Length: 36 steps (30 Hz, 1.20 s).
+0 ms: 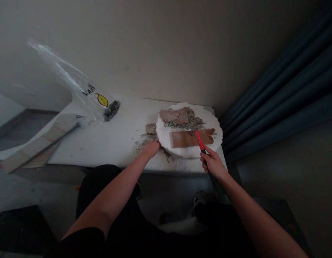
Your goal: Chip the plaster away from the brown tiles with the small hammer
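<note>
A tool with a red and black handle (pixel 199 140), seemingly a hammer, is gripped in my right hand (pixel 213 163). Its blurred head rests at or just above a flat brown board (pixel 186 138). This board lies on a rough-edged white round slab (pixel 193 154). Behind it on the slab sit cracked brown pieces (pixel 174 115) and grey crumbs (pixel 197 123). At the slab's left edge my left hand (pixel 151 148) is closed, its fingertips at dark bits; what they hold, if anything, I cannot make out.
The white table (pixel 109 143) carries a small brown chunk (pixel 150 128) and scattered crumbs. A clear plastic bag (pixel 85 89) with dark contents stands at the back left. Flat boards (pixel 39 145) and a thin dark rod (pixel 51 145) lie left. A blue curtain (pixel 284 89) hangs right.
</note>
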### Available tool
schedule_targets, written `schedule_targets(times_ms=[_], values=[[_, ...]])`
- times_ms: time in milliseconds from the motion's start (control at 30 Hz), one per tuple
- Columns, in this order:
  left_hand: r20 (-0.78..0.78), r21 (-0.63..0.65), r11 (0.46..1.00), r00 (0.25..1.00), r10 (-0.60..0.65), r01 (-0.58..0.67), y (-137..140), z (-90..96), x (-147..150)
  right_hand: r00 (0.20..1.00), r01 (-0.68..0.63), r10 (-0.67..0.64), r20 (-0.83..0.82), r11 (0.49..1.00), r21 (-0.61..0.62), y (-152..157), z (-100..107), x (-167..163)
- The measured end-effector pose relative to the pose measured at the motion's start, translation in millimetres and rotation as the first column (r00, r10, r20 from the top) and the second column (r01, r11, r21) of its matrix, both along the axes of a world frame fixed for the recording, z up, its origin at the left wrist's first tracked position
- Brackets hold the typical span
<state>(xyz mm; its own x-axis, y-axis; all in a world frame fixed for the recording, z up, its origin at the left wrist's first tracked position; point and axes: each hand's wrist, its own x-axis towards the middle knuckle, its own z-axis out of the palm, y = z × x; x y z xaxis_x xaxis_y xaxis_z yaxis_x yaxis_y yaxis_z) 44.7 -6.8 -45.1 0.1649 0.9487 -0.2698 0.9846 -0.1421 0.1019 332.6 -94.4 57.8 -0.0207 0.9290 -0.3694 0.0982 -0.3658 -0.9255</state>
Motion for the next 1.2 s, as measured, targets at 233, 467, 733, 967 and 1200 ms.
schedule_targets(times_ms=[233, 467, 733, 967, 1200], values=[[-0.045, 0.155, 0.968, 0.977, 0.208, -0.199, 9, 27.6, -13, 1.000, -0.014, 0.014, -0.010, 1.000, 0.005, 1, -1, 3], [0.392, 0.321, 0.943, 0.918, -0.050, -0.085, 13, 64.8, 23, 1.000, -0.011, 0.011, 0.005, 1.000, 0.021, -1, -5, 2], [0.695, 0.186, 0.975, 0.684, -0.220, 0.124, 19, 51.4, 67, 0.999, -0.031, 0.030, 0.021, 0.999, 0.018, -1, -3, 4], [0.745, 0.217, 0.976, 0.642, -0.180, 0.022, 26, 47.3, 67, 0.997, -0.052, 0.051, 0.055, 0.998, 0.020, 0, -5, 5], [0.778, 0.166, 0.979, 0.626, -0.054, -0.122, 33, 40.0, 66, 0.998, -0.054, 0.053, 0.023, 0.998, 0.025, 0, -7, 7]])
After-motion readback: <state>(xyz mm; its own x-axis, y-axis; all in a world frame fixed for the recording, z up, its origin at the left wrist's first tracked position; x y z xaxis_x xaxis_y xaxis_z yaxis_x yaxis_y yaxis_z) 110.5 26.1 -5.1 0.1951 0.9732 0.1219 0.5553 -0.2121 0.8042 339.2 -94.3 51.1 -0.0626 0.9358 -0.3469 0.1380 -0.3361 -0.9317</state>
